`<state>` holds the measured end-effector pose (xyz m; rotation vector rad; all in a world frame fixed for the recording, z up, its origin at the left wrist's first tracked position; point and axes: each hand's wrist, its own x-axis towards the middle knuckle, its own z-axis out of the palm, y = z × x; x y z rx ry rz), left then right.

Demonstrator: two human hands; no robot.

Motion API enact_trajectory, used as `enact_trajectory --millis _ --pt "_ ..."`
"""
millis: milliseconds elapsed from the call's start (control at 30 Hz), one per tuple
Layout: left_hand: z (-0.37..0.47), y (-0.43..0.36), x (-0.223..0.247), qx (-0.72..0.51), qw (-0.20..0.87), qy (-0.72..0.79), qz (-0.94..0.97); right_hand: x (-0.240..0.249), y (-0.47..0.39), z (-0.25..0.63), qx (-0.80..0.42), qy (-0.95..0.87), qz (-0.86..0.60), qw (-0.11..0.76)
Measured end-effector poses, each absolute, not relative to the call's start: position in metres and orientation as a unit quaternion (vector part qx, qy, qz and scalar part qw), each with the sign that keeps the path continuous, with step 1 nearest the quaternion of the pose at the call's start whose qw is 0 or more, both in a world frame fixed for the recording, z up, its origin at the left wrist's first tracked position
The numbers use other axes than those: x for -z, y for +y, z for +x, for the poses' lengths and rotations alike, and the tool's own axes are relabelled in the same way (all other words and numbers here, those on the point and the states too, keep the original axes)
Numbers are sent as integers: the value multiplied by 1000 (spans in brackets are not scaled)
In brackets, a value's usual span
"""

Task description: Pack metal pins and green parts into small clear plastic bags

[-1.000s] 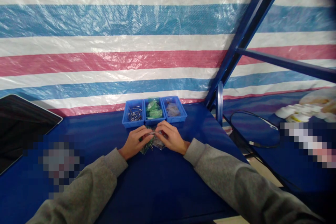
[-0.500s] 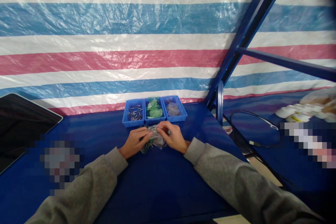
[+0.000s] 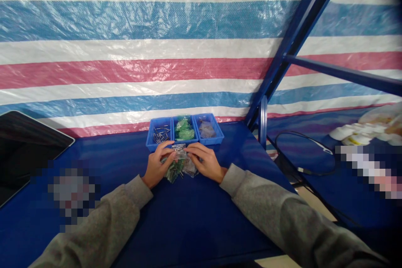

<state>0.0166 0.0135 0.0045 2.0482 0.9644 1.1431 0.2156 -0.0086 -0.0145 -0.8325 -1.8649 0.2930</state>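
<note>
Between both hands is a small clear plastic bag [image 3: 180, 150] with thin metal pieces visible in it. My left hand [image 3: 158, 164] pinches its left side between thumb and fingers. On the other side, my right hand [image 3: 205, 161] has its fingertips closed on the bag's right edge. Beneath lies a heap of packets: green ones [image 3: 174, 171] on the left and clear ones [image 3: 190, 168] with dark metal pieces on the right. Just behind the hands stand three joined blue bins: one with loose metal pins [image 3: 161, 135], one with green bags [image 3: 184, 129], one with clear bags [image 3: 207, 130].
A dark screen [image 3: 28, 155] with a pale frame lies at the left of the blue table [image 3: 188, 226]. Blue metal posts [image 3: 282, 58] rise at the right. Beyond them are a black cable [image 3: 314, 173] and white bottles [image 3: 354, 136]. Striped sheeting [image 3: 132, 67] hangs behind.
The small bag now shows more plainly between my hands. My left hand has turned more upright and shifted slightly left, uncovering the green packets. The right hand has barely moved.
</note>
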Motion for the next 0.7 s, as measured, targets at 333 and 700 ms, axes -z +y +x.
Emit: enact_trajectory --millis 333,700 --pt "17 13 -7 -391 330 343 788 18 -6 216 -107 -776 -355 510" --pt "12 12 -13 -345 220 316 856 11 -11 215 -137 -771 -363 505"
